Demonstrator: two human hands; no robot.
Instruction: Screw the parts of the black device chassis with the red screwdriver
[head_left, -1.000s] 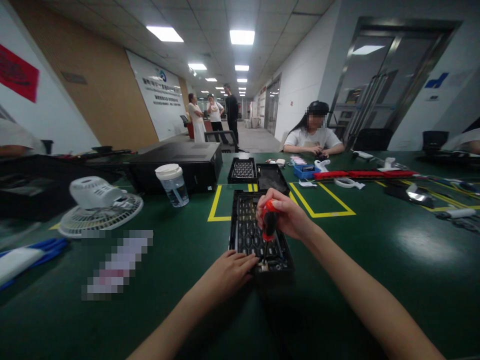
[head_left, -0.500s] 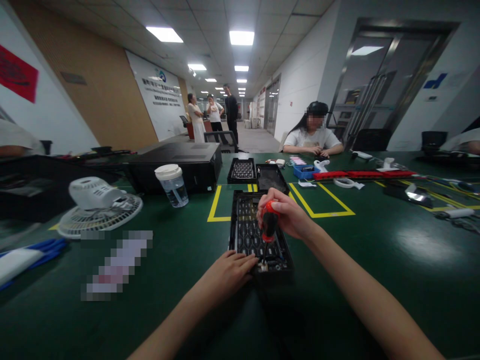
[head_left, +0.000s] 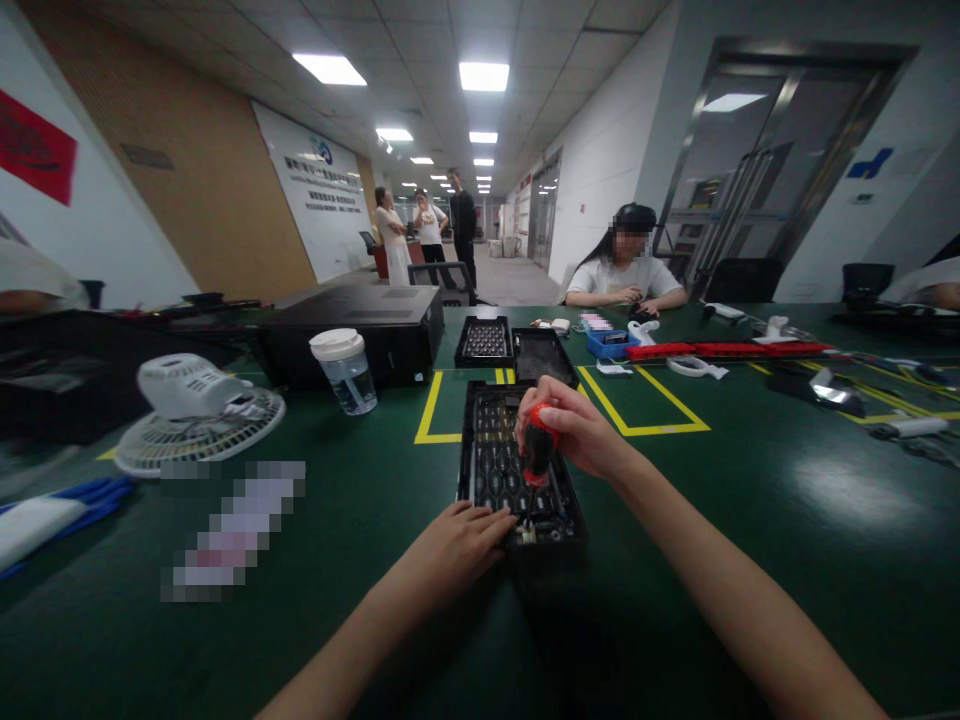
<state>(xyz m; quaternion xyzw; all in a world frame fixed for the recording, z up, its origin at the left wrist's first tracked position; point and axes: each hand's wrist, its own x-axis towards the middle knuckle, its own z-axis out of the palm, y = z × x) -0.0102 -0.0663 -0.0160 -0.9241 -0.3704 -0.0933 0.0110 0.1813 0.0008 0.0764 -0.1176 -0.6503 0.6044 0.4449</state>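
Observation:
A long black case (head_left: 492, 470) with rows of dark cells lies on the green table in front of me. My right hand (head_left: 570, 425) is wrapped around a red and black screwdriver (head_left: 538, 450), held nearly upright over the case. Its shaft points down at the near end, by a small pale part (head_left: 527, 534), but I cannot make out whether the tip sits in a screw. My left hand (head_left: 469, 535) lies with fingers stretched out over the near left corner of the case. The fingertips touch its edge close to the screwdriver tip.
Behind the case stand a smaller black case (head_left: 484, 342) and a black tray (head_left: 541, 356). A water cup (head_left: 345, 372), a white fan (head_left: 199, 415) and a large black box (head_left: 352, 325) are to the left. A blue bin (head_left: 611, 346) is further right; a person sits opposite.
Both my hands, the screwdriver and the case look almost unmoved. The seated person opposite has raised one hand slightly.

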